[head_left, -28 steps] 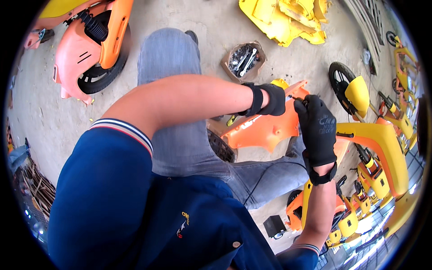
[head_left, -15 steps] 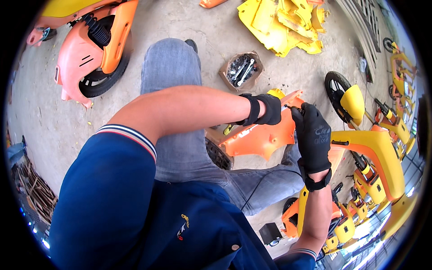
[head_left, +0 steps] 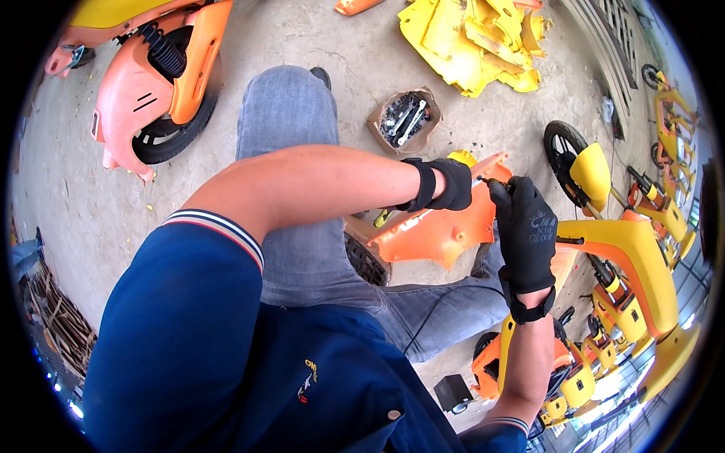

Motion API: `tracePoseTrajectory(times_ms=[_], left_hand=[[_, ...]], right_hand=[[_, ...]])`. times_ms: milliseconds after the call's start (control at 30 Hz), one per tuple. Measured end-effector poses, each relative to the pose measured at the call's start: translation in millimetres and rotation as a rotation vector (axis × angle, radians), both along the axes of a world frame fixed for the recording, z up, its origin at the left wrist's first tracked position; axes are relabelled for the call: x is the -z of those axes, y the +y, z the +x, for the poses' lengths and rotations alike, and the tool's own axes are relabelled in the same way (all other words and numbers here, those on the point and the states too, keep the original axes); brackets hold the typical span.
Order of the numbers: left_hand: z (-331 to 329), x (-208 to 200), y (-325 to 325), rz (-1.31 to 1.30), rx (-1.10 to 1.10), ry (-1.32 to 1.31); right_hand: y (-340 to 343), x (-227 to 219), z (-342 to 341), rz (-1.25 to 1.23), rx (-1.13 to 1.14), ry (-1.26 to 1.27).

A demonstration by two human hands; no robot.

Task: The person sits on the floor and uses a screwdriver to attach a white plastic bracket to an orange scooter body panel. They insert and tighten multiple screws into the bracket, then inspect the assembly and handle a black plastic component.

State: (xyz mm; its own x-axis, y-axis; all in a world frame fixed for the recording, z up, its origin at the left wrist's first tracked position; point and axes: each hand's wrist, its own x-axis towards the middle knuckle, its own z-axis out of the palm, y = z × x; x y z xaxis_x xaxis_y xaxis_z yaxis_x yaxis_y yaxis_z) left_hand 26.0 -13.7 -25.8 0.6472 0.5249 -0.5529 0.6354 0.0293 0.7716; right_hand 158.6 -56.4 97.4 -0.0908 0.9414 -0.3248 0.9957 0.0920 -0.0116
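Observation:
An orange plastic body panel [head_left: 442, 234] rests across my lap between my bent legs. My left hand [head_left: 455, 185], in a black glove, is closed at the panel's far edge, its fingertips mostly hidden. Across from it my right hand [head_left: 527, 230], also gloved in black, is closed round a small dark tool, perhaps a screwdriver [head_left: 491, 180]. Its thin tip points left toward my left hand, near the panel's upper corner; whether it touches a screw is too small to tell. A yellow piece [head_left: 462, 156] shows just beyond the panel.
A cardboard box [head_left: 423, 140] of small dark parts and wrenches [head_left: 412, 123] stands ahead. Yellow panels [head_left: 476, 41] are piled beyond it. An orange scooter front [head_left: 136, 106] is at left; yellow scooters [head_left: 657, 264] line the right. A black cable [head_left: 434, 306] crosses my leg.
My right hand has tilted and sunk very slightly, the tool still at the same spot. My left hand and the orange panel have not visibly moved.

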Motion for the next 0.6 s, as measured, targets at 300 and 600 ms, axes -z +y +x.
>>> tracePoseTrajectory(times_ms=[300,600], left_hand=[[-0.9,-3.9,0.4,0.028,0.007,0.0],[-1.7,-3.1,-0.5,0.027,0.034,0.003]], right_hand=[[0.0,-7.5,-2.0,0.153,-0.269,0.279],[-4.5,-6.4,-8.7,0.188,-0.056,0.283]])
